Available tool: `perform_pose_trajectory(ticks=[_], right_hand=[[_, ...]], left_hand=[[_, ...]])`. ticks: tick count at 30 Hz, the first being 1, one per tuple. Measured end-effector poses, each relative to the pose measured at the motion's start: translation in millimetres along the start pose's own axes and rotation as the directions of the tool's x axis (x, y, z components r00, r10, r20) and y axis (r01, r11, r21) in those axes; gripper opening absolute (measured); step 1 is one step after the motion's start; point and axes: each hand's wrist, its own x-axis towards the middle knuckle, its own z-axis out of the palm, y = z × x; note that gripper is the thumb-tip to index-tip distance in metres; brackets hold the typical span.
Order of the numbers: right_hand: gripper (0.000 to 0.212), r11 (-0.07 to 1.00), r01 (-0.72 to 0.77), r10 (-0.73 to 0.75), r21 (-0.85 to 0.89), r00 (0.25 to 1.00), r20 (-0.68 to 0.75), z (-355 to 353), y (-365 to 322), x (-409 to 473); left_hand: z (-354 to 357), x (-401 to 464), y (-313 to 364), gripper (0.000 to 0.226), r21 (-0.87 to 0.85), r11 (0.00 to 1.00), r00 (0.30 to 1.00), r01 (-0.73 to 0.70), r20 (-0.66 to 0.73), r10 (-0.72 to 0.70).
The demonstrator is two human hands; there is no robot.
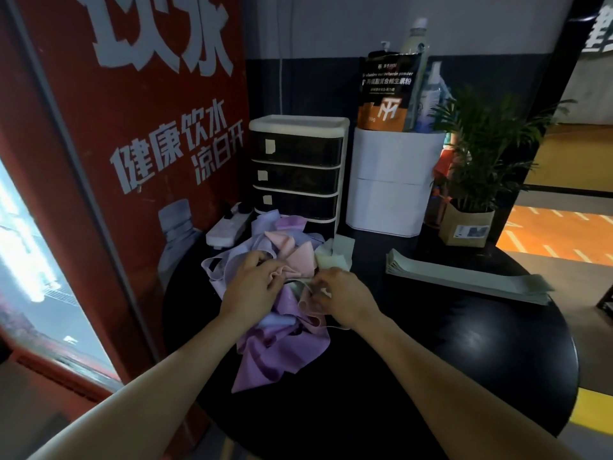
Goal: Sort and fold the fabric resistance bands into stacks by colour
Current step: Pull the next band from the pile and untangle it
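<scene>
Your left hand (257,280) grips pink fabric and your right hand (335,295) pinches a pale green band atop the tangled pile (278,327); the green stack (464,277) lies right of the pile, long axis crosswise, nearer your right hand.

A drawer unit (296,167) stands far on the black table (481,343), white bin (391,180) and potted plant (474,180) to its right.

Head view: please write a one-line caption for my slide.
Both hands, left hand and right hand, pick through tangled bands beside a stack of green bands.
</scene>
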Motion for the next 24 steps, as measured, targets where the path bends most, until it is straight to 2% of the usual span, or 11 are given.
perform_pose_trajectory(ticks=[5, 9, 11, 16, 19, 22, 24], right_hand=[[0.021, 0.992, -0.001, -0.013, -0.124, 0.993, -0.115, -16.7, -5.1, 2.7], [0.017, 0.993, 0.06, -0.024, 0.097, 0.941, -0.336, -47.3, -14.3, 13.6], [0.017, 0.976, 0.094, -0.01, 0.196, 0.92, -0.392, -64.9, -21.8, 20.4], [0.018, 0.94, 0.132, 0.026, 0.315, 0.891, -0.453, -98.8, -35.9, 34.3], [0.017, 0.901, 0.14, 0.073, 0.41, 0.884, -0.461, -111.4, -37.5, 36.4], [0.016, 0.895, 0.162, 0.076, 0.416, 0.863, -0.5, -122.4, -35.2, 33.8], [0.015, 0.898, 0.16, 0.081, 0.411, 0.856, -0.51, -129.3, -33.6, 31.0]], left_hand=[[-6.6, -0.6, 7.3, 0.022, -0.025, 0.998, 0.996, 0.052, -0.071, -0.054], [-21.4, -2.7, 14.6, 0.026, 0.083, 0.991, 0.982, 0.104, -0.169, -0.089], [-30.6, -1.4, 21.6, 0.029, 0.142, 0.984, 0.971, 0.106, -0.23, -0.071], [-44.2, 14.2, 37.7, 0.027, -0.001, 0.999, 0.962, -0.041, -0.271, 0.04], [-40.5, 24.9, 51.7, 0.028, -0.223, 0.971, 0.983, -0.083, -0.179, 0.043], [-31.2, 33.0, 72.8, 0.064, -0.461, 0.888, 0.999, -0.004, 0.03, 0.02], [-24.1, 34.8, 89.6, 0.084, -0.529, 0.848, 0.994, 0.017, 0.098, 0.041]])
